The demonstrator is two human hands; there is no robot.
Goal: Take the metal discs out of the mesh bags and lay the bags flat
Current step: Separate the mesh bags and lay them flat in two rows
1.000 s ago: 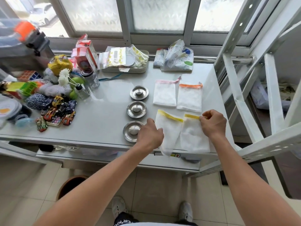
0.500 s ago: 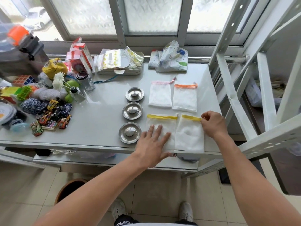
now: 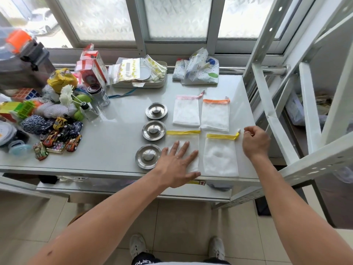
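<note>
1. Head view: left hand lies flat, fingers spread, on a yellow-banded mesh bag.
2. Right hand, loosely curled and holding nothing, sits at that bag's 3 o'clock.
3. Three metal discs line its 9 o'clock.

Both forearms are bare, with no sleeves, watch or rings showing on the left hand or right hand. At six o'clock, two white lace-up shoes stand on the tiles. A dark garment edge with white lettering, too cropped to read, sits between them.
</note>
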